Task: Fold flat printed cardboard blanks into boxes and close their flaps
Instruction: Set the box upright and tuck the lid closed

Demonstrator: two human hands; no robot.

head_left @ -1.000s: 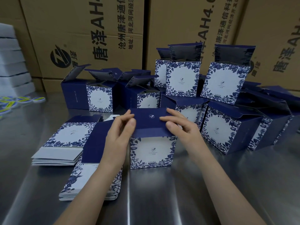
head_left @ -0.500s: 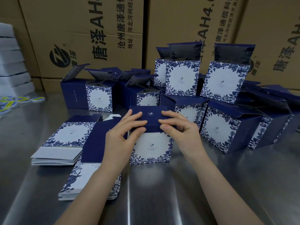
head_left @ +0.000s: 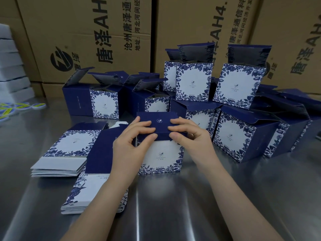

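A blue-and-white floral box (head_left: 160, 157) stands upright on the steel table (head_left: 173, 202) in front of me. Its dark blue top flap (head_left: 159, 121) lies folded down over the opening. My left hand (head_left: 132, 145) pinches the flap's front left edge, fingers on top and thumb under the fold. My right hand (head_left: 192, 138) pinches the front right edge the same way. Two stacks of flat blanks lie to the left: one stack (head_left: 69, 148) further away, one stack (head_left: 86, 190) partly under my left forearm.
Several folded boxes (head_left: 192, 82) with raised lids crowd the table behind and to the right, some stacked. One box (head_left: 243, 136) stands just right of my right hand. Big brown cartons (head_left: 97, 40) wall the back. White foam stacks (head_left: 10, 63) and small yellow-blue stickers (head_left: 15, 108) sit far left.
The top flap has come down from tilted to flat over the box. Both hands shifted from pressing on top to pinching its front edge, thumbs tucked under.
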